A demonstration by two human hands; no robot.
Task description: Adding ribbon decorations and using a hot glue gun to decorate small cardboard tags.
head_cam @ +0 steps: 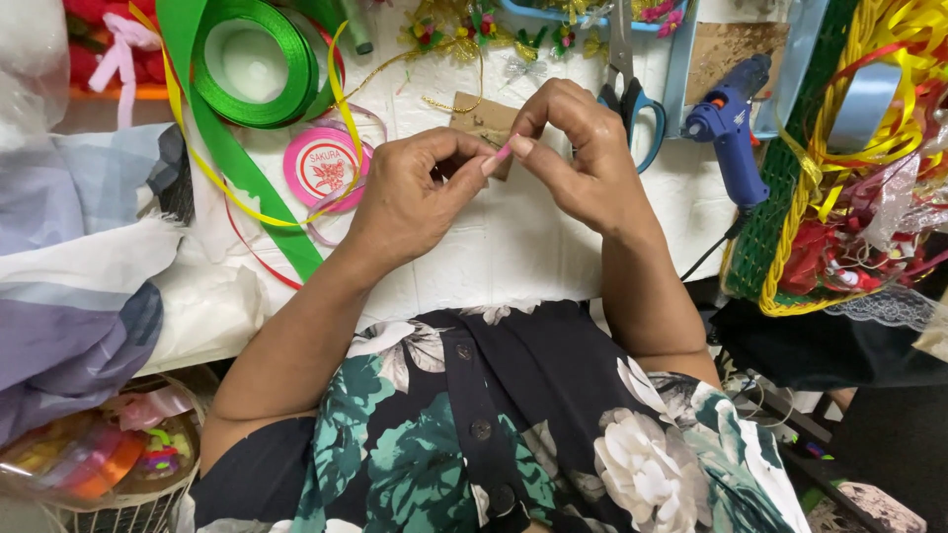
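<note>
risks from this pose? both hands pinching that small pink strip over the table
1. The pink strip is held only at the fingertips of the left hand and right hand; it could slip and drop among the clutter.
2. The blue glue gun lies close beside the right hand; if hot, a sideways reach might touch its nozzle.
3. The scissors sit just behind the right hand, and loose green ribbon trails near the left forearm and could snag.

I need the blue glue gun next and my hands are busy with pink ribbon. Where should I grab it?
Take the blue glue gun by its handle, probably reaching in with the right hand from the near side. The handle angles down toward you with the cord trailing off its end, while the nozzle points away up the white table.
</note>
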